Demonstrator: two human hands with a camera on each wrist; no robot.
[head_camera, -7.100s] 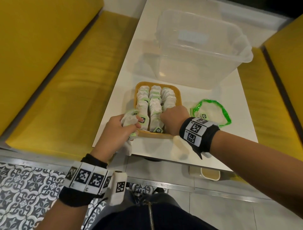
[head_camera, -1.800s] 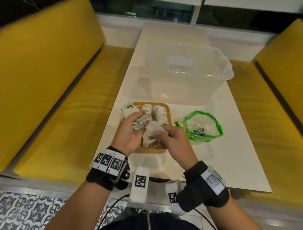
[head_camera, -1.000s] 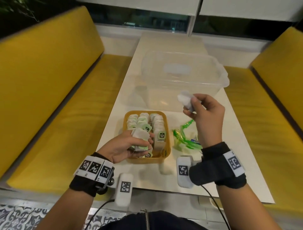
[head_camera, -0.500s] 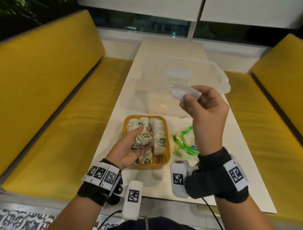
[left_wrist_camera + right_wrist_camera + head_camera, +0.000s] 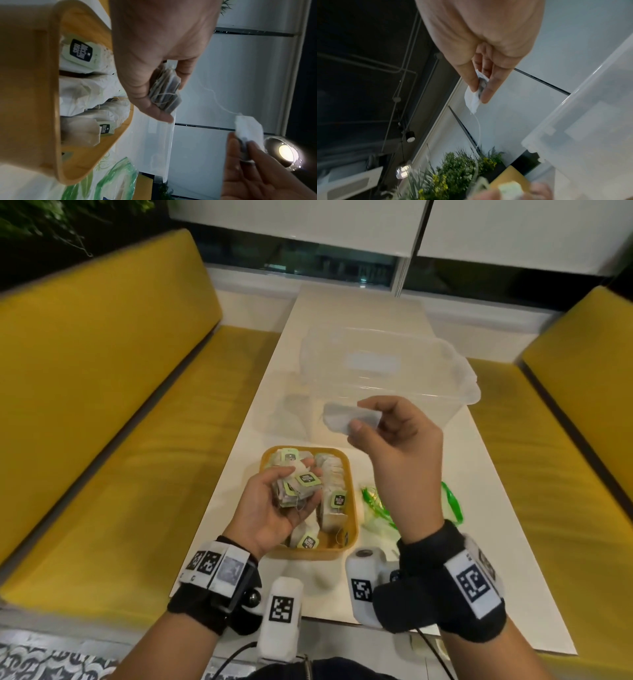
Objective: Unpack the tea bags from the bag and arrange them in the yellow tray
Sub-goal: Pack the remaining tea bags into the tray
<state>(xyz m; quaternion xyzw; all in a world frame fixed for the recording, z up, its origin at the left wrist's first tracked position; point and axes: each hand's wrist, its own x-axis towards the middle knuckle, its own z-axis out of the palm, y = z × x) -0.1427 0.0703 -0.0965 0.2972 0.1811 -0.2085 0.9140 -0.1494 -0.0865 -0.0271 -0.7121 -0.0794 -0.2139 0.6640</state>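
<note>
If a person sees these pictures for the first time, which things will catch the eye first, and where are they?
Most striking is the right hand, raised above the table, pinching a single tea bag whose string trails toward the left hand. That hand grips a bundle of tea bags over the yellow tray, already well filled with bags. Behind stands a large clear plastic tub, and bright yellow benches flank the table.

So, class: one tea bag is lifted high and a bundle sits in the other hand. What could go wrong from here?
1. The right hand pinches a single tea bag whose string runs toward the bundle in the left hand; pulling further might tear it or drag others out.
2. That loosely held bundle could spill beside the yellow tray.
</note>
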